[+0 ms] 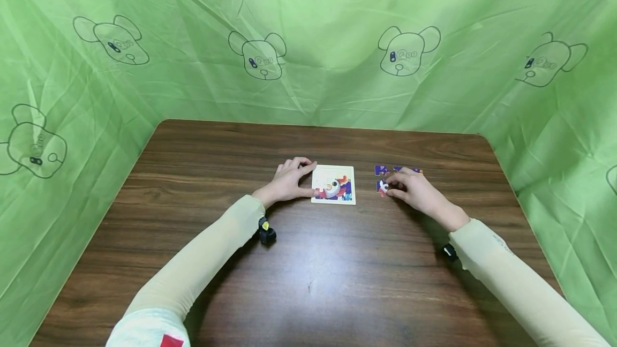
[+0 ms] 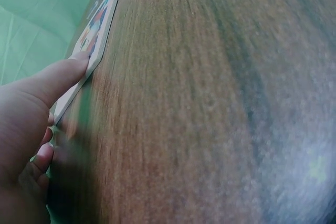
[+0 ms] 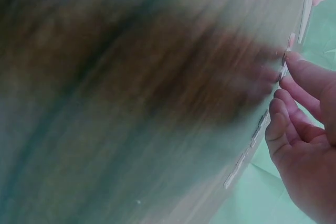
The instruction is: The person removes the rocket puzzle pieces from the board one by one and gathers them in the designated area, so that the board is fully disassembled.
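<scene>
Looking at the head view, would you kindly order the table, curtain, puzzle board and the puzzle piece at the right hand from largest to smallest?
1. curtain
2. table
3. puzzle board
4. puzzle piece at the right hand

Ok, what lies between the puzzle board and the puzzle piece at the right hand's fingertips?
Just bare tabletop: the head view shows no other thing between the puzzle board and the puzzle piece that the right hand touches.
</scene>
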{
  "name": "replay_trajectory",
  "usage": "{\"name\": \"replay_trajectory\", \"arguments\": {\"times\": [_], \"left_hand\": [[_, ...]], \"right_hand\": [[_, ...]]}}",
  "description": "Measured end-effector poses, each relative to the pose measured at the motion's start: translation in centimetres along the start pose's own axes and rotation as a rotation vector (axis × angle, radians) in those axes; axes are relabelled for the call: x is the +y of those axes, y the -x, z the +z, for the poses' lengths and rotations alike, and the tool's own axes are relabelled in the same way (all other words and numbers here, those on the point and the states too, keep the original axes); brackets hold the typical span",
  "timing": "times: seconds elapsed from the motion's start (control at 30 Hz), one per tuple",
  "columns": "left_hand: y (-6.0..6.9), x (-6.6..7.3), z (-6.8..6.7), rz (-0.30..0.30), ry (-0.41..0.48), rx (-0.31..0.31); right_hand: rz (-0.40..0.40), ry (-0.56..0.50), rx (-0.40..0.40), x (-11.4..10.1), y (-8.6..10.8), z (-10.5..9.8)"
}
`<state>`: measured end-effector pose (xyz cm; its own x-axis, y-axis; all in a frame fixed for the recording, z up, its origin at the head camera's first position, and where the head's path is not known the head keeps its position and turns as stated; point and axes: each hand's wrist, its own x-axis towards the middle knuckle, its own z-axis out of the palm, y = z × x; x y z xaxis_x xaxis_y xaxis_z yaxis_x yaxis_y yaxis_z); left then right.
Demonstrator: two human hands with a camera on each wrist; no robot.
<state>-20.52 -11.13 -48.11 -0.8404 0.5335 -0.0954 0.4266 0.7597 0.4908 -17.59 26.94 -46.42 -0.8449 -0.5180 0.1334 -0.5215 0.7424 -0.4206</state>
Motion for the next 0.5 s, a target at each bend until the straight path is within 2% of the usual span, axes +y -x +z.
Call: {"name": "replay_trajectory", "arguments": {"times": [0.2, 0.5], "left_hand": [[0.04, 0.07, -0.09, 0.002, 0.016, 0.002], [0.10, -0.01, 0.01, -0.003, 0.012, 0.006]], "right_hand": [[0.049, 0.010, -0.028, -0.29, 0.02, -0.27], [0.021, 0.022, 0.003, -0.28, -0.06, -0.01]]}}
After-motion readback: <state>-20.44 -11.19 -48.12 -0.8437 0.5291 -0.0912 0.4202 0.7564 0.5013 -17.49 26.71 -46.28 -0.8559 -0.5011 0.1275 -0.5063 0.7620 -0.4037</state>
